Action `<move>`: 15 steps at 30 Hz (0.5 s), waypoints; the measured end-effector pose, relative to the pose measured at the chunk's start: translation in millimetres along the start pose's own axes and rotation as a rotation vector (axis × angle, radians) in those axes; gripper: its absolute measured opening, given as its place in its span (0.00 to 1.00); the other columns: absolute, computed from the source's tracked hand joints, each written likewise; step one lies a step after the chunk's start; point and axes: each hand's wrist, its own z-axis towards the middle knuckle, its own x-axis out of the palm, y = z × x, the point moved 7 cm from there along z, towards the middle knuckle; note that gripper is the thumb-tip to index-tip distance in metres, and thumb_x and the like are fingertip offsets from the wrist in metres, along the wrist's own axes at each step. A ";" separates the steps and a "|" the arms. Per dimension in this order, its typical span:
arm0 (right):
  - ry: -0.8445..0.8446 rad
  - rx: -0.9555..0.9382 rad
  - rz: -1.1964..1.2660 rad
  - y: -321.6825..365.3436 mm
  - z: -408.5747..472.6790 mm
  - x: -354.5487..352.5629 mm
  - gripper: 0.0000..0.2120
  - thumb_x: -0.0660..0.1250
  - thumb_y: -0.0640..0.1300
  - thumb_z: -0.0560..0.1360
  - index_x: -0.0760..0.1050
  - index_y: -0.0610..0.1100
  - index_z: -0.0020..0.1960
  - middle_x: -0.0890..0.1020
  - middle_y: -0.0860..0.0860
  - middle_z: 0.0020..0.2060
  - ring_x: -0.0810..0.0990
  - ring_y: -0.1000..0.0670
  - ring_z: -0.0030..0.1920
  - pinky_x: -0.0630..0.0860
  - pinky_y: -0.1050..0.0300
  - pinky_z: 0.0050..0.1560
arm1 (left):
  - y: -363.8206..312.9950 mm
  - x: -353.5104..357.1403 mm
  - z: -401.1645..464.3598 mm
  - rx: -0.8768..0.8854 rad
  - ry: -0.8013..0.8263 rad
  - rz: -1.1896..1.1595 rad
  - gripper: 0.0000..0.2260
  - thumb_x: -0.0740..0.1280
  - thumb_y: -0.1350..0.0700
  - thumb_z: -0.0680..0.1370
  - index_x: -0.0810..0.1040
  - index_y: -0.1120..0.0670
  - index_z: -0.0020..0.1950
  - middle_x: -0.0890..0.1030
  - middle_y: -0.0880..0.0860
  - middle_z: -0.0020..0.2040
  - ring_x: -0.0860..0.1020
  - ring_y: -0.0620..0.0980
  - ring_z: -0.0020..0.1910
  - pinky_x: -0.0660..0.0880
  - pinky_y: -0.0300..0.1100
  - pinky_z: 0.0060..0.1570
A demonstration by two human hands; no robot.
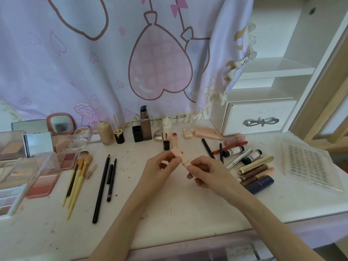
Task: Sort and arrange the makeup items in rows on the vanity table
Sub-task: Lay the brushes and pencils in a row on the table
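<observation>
Both of my hands hold a pale pink lipstick tube point(178, 155) just above the middle of the white vanity table point(169, 213). My left hand point(160, 167) pinches its upper cap end. My right hand point(202, 171) grips the lower end, which its fingers hide. Yellow-handled brushes point(77, 179) and black pencils point(105, 181) lie side by side at the left. A heap of tubes, mascaras and lipsticks point(250, 164) lies at the right. Bottles point(146, 125) stand along the back edge. Palettes point(43, 183) are stacked at the far left.
A white drawer box point(258, 117) with a bow handle stands at the back right under shelves. A clear plastic tray point(310, 166) lies near the right edge. A pink printed cloth point(113, 63) hangs behind the table. A small pink mirror point(60, 123) leans at the back left.
</observation>
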 end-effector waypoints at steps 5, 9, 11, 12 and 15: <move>0.018 -0.082 -0.120 4.3 2.2 8.5 0.03 0.67 0.46 0.75 0.78 0.49 0.47 0.81 0.54 0.38 0.76 0.62 0.31 0.70 0.70 0.35 | -1.4 -3.9 -2.0 -0.027 -0.020 -0.194 0.04 0.65 0.58 0.76 0.79 0.52 0.48 0.79 0.38 0.36 0.74 0.35 0.35 0.69 0.27 0.37; 0.030 -0.164 -0.166 10.0 3.5 11.2 0.04 0.62 0.46 0.78 0.76 0.50 0.48 0.76 0.55 0.34 0.72 0.59 0.34 0.69 0.65 0.38 | 0.4 -4.9 -2.1 -0.042 -0.030 -0.284 0.05 0.67 0.58 0.75 0.77 0.52 0.51 0.77 0.40 0.34 0.72 0.37 0.33 0.68 0.27 0.36; 0.088 -0.149 -0.167 9.6 4.3 11.7 0.06 0.60 0.44 0.79 0.75 0.45 0.51 0.74 0.53 0.32 0.72 0.56 0.33 0.69 0.61 0.37 | -0.6 -3.8 -3.0 -0.034 -0.002 -0.307 0.09 0.67 0.60 0.75 0.73 0.52 0.54 0.76 0.39 0.33 0.72 0.38 0.32 0.68 0.27 0.35; 0.120 -0.141 -0.185 9.3 4.6 11.7 0.07 0.59 0.44 0.80 0.75 0.44 0.52 0.74 0.52 0.32 0.72 0.56 0.32 0.69 0.61 0.36 | -2.0 -2.6 -3.6 -0.023 0.019 -0.291 0.09 0.66 0.61 0.75 0.73 0.52 0.54 0.76 0.39 0.32 0.71 0.37 0.32 0.68 0.28 0.35; 0.151 -0.167 -0.335 11.6 5.8 9.3 0.07 0.59 0.46 0.79 0.74 0.45 0.52 0.74 0.55 0.33 0.72 0.62 0.30 0.68 0.69 0.33 | -4.8 1.5 -4.3 -0.008 0.072 -0.232 0.05 0.66 0.61 0.76 0.76 0.52 0.49 0.77 0.39 0.33 0.73 0.36 0.32 0.68 0.27 0.35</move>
